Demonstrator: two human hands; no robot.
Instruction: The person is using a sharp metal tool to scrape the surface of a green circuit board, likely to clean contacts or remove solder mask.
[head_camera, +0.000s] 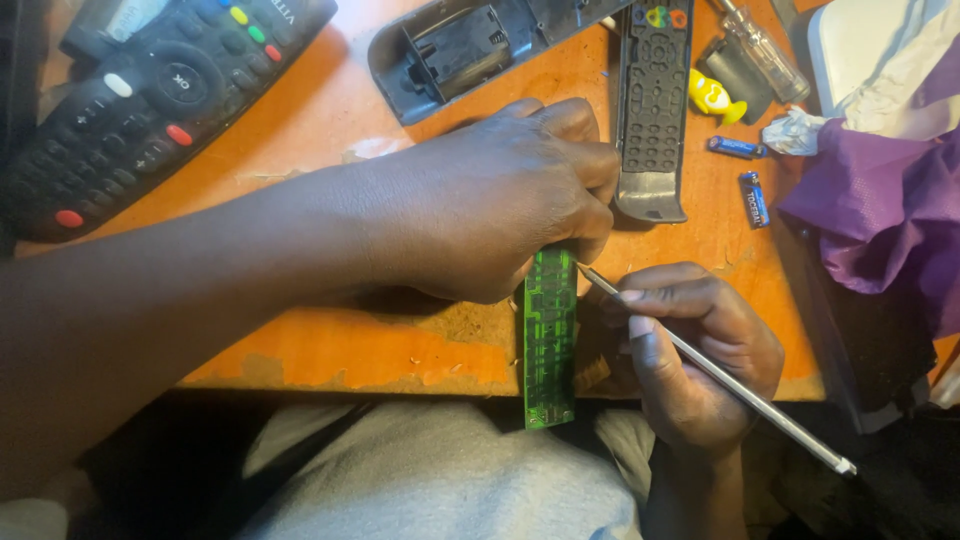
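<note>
Right hand (690, 355) pinches metal rod (720, 375), tip probing green circuit board (550, 335) clamped by left hand (500, 200); steadiness needed next.

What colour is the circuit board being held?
Green, with lighter green traces, on the circuit board; seen in the head view.

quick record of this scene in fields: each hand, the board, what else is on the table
left hand: pins the top of the green circuit board
right hand: holds a thin metal rod, tip at the board's edge
board: overhangs the orange table
nearby: black remote, opened remote shell, rubber keypad, two batteries, purple cloth
</note>
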